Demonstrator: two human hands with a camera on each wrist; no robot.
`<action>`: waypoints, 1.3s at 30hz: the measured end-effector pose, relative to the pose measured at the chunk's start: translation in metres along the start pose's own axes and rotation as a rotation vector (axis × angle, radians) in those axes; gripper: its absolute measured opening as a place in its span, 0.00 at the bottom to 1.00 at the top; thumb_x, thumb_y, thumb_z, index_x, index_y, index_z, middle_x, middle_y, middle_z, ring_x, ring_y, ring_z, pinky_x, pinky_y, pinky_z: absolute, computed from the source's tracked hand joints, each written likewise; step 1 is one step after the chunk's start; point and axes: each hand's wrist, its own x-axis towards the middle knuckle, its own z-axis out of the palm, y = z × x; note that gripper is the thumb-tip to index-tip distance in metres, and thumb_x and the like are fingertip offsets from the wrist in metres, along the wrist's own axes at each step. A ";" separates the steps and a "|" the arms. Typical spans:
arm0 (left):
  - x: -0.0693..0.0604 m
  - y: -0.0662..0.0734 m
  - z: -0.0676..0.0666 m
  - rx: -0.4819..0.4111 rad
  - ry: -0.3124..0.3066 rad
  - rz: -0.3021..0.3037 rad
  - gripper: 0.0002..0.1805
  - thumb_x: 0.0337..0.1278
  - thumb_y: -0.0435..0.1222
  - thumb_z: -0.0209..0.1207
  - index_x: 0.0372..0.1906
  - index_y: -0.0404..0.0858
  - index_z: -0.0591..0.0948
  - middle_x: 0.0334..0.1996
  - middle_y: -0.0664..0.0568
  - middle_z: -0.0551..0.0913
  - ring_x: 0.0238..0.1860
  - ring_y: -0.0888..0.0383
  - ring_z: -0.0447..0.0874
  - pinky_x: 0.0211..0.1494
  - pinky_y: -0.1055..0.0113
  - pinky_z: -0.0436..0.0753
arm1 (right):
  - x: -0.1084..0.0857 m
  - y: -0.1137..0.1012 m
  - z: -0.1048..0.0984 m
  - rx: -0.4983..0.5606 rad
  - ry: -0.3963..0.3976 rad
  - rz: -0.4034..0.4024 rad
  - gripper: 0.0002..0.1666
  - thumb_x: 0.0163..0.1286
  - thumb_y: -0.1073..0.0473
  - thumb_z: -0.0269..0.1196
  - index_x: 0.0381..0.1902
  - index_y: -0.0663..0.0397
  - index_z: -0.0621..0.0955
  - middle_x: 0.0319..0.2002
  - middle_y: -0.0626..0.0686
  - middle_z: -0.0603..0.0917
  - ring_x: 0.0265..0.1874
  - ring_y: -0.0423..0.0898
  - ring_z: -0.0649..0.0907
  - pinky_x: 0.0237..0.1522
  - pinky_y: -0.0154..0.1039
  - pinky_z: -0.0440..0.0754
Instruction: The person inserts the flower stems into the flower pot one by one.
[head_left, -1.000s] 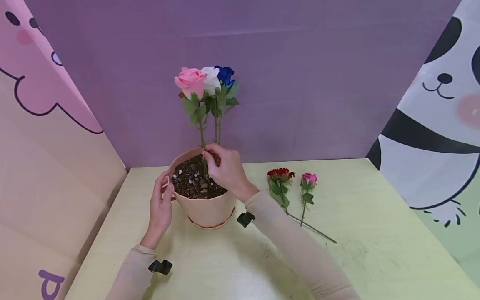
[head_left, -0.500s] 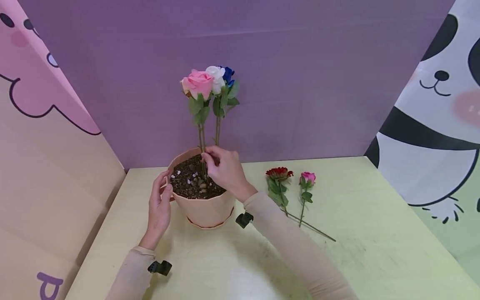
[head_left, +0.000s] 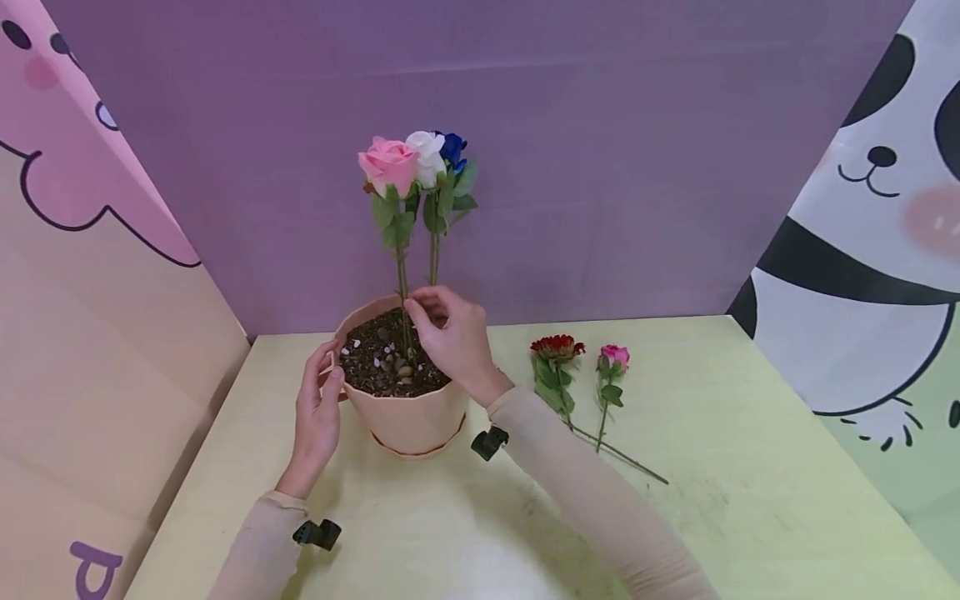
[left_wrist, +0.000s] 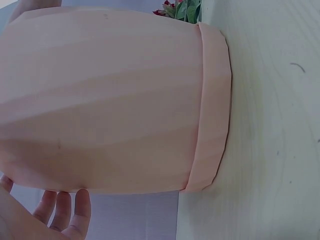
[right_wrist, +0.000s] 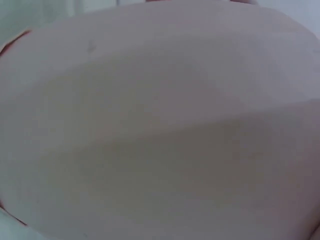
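Note:
A peach flower pot (head_left: 411, 421) filled with dark soil (head_left: 367, 371) and pebbles stands on the table. Over its right rim reaches my right hand (head_left: 459, 340), thumb and fingertips pinching the stem of a pink rose (head_left: 392, 167) low down, just above the soil. Behind it rise a white rose (head_left: 427, 158) and a blue rose (head_left: 452, 152). My left hand (head_left: 318, 425) rests against the pot's left side, its fingertips touching the wall in the left wrist view. The pot wall (right_wrist: 160, 120) fills the right wrist view and hides that hand's work.
Right of the pot, a dark red flower (head_left: 557, 348) and a small pink rose (head_left: 614, 358) lie on the pale table (head_left: 750, 467), their stems close together. A purple backdrop (head_left: 600, 192) stands behind; printed panels flank both sides.
The pink and white rose heads swayed right, then slightly back left, while my right hand kept its pinch on the stem. My left hand stayed against the pot.

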 end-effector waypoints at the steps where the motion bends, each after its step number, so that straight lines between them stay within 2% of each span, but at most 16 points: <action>1: 0.000 0.000 0.000 -0.001 0.000 -0.001 0.26 0.87 0.40 0.43 0.82 0.44 0.65 0.73 0.39 0.69 0.60 0.69 0.72 0.53 0.78 0.79 | 0.000 0.000 -0.001 0.018 -0.001 0.009 0.09 0.76 0.59 0.68 0.47 0.59 0.88 0.40 0.56 0.93 0.38 0.49 0.92 0.41 0.38 0.91; 6: 0.000 0.000 0.000 0.008 -0.007 -0.004 0.26 0.87 0.40 0.42 0.82 0.45 0.65 0.74 0.40 0.69 0.61 0.66 0.72 0.53 0.78 0.79 | 0.000 -0.003 -0.008 0.109 -0.004 0.039 0.09 0.75 0.60 0.69 0.48 0.59 0.88 0.42 0.57 0.93 0.39 0.50 0.92 0.42 0.36 0.90; 12: 0.000 0.002 0.000 0.013 -0.013 -0.005 0.26 0.87 0.41 0.42 0.82 0.45 0.64 0.76 0.42 0.68 0.66 0.57 0.71 0.55 0.77 0.78 | -0.001 -0.007 -0.018 0.144 0.012 0.061 0.10 0.76 0.59 0.69 0.49 0.58 0.88 0.43 0.56 0.93 0.40 0.50 0.92 0.43 0.33 0.88; 17: 0.000 0.002 0.000 -0.001 -0.008 -0.011 0.26 0.87 0.40 0.42 0.82 0.45 0.64 0.77 0.42 0.68 0.69 0.51 0.70 0.55 0.77 0.77 | -0.003 -0.008 -0.029 0.178 0.027 0.065 0.10 0.76 0.60 0.68 0.50 0.60 0.87 0.43 0.59 0.93 0.40 0.58 0.91 0.44 0.34 0.88; 20: 0.001 0.002 0.001 -0.001 -0.007 -0.014 0.26 0.87 0.40 0.42 0.82 0.45 0.64 0.76 0.42 0.68 0.67 0.55 0.72 0.55 0.77 0.78 | -0.004 -0.007 -0.034 0.205 0.028 0.066 0.10 0.76 0.62 0.68 0.50 0.61 0.87 0.43 0.60 0.92 0.40 0.63 0.91 0.44 0.34 0.89; 25: 0.000 0.002 0.000 0.007 -0.006 -0.017 0.26 0.87 0.40 0.42 0.82 0.46 0.64 0.75 0.42 0.68 0.62 0.66 0.72 0.55 0.76 0.78 | -0.009 -0.003 -0.044 0.204 0.044 0.088 0.09 0.76 0.62 0.68 0.50 0.60 0.87 0.43 0.59 0.93 0.40 0.62 0.91 0.43 0.32 0.89; 27: 0.000 0.003 0.000 0.010 -0.007 -0.018 0.26 0.87 0.40 0.42 0.82 0.46 0.64 0.75 0.42 0.68 0.62 0.65 0.72 0.55 0.76 0.78 | -0.010 -0.001 -0.047 0.198 0.053 0.096 0.09 0.76 0.62 0.68 0.50 0.60 0.87 0.43 0.59 0.93 0.39 0.62 0.91 0.42 0.34 0.89; 33: -0.001 0.002 0.000 0.013 -0.008 -0.019 0.26 0.87 0.41 0.42 0.82 0.46 0.64 0.75 0.42 0.68 0.64 0.61 0.71 0.55 0.75 0.77 | -0.014 0.004 -0.054 0.213 0.066 0.108 0.09 0.75 0.64 0.68 0.49 0.63 0.87 0.43 0.62 0.92 0.37 0.64 0.90 0.41 0.49 0.92; 35: -0.001 0.002 0.000 0.013 -0.006 -0.018 0.26 0.87 0.40 0.42 0.82 0.46 0.64 0.75 0.42 0.68 0.64 0.62 0.71 0.55 0.75 0.78 | -0.015 0.006 -0.057 0.221 0.068 0.111 0.09 0.75 0.64 0.68 0.48 0.63 0.87 0.42 0.63 0.92 0.36 0.63 0.90 0.41 0.48 0.92; 39: 0.000 0.000 0.000 0.009 -0.004 -0.012 0.26 0.87 0.40 0.42 0.82 0.45 0.65 0.75 0.41 0.69 0.62 0.65 0.72 0.55 0.75 0.78 | -0.017 0.010 -0.062 0.227 0.077 0.125 0.08 0.74 0.65 0.69 0.48 0.64 0.88 0.42 0.65 0.91 0.36 0.62 0.91 0.39 0.36 0.91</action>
